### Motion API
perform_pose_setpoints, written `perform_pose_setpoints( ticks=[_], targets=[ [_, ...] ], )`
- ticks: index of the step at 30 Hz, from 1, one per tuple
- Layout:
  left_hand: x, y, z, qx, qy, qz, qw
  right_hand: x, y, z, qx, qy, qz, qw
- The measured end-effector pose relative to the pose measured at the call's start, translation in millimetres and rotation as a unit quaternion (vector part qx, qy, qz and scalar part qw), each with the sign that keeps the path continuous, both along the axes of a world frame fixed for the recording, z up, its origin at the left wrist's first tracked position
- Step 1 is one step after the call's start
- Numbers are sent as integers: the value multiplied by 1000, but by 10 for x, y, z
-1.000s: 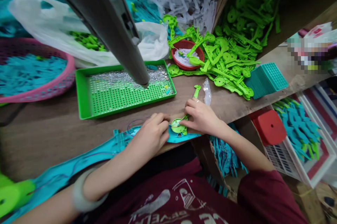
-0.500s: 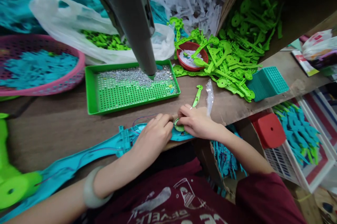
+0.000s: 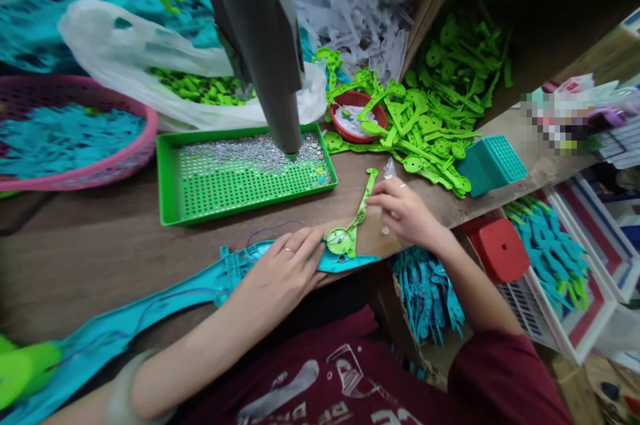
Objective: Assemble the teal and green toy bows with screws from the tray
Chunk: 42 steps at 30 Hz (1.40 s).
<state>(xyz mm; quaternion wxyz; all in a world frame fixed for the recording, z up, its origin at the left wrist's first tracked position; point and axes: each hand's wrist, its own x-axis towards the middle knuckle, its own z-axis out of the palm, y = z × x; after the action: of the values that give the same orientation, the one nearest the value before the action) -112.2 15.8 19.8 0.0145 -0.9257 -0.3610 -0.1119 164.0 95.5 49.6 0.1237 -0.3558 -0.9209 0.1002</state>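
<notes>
Head view: the left hand (image 3: 280, 272) is laid flat, fingers stretched and grip slack, on the long teal plastic part (image 3: 165, 302), which runs from lower left of the frame to centre along the near edge of the wooden counter (image 3: 90, 245). A green lever piece (image 3: 353, 225) w/ a round disc end is seen resting on the teal part's right end, just beside the left fingertips; its thin arm is pointed up-right. The right hand (image 3: 405, 212) is held right of centre, near the lever's upper arm, fingers curled and pinched by a small clear plastic bag (image 3: 389, 170); whether the bag is actually gripped can't be told. A thin purple wire (image 3: 270, 228) is looped on the counter above the left hand. At centre a green perforated tray (image 3: 240, 182) w/ small silver bits is set, and a grey machine arm (image 3: 263, 32) is hung over its far edge. A pink basket (image 3: 145, 138) of teal parts is seen at left, a white plastic bag (image 3: 150, 58) w/ green bits behind the tray. Upper right of centre, a red bowl (image 3: 357, 115) is half buried in a pile of green levers (image 3: 435, 118); a teal mesh box (image 3: 493, 162) is placed right of it.
</notes>
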Motion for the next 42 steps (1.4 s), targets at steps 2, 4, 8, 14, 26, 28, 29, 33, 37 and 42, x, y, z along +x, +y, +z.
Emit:
perform_pose_setpoints(
  ticks=[2, 4, 8, 14, 26, 28, 29, 33, 37, 42],
  targets=[
    [38, -31, 0, 15, 25, 5, 1000, 216, 53, 20, 51, -107, -42, 992],
    [80, -62, -12, 40, 44, 9, 998, 354, 89, -25, 69, -206, -36, 975],
    [140, -116, -58, 85, 64, 5, 994, 438, 111, -144, 52, -218, 3, 975],
    [124, -116, -100, 55, 36, -19, 998, 419, -77, 25, -38, 279, -156, 947],
    [62, -83, -198, 19, -57, -34, 998, 331, -304, 296, -134, 356, -319, 868],
    [55, -81, -207, 6, -74, -30, 997, 332, -304, 347, -175, 302, -319, 881],
    [54, -80, -215, 1, -85, -28, 996, 307, -306, 343, -197, 306, -326, 873],
    [62, -89, -246, -4, -111, -24, 994, 67, -337, 176, -320, 435, -355, 763],
    [72, -103, -243, 5, -105, -13, 994, -195, -292, -80, -496, 414, -316, 695],
    [93, -133, -226, 16, -106, -2, 994, -238, -99, -295, -529, 388, -308, 689]
  ],
)
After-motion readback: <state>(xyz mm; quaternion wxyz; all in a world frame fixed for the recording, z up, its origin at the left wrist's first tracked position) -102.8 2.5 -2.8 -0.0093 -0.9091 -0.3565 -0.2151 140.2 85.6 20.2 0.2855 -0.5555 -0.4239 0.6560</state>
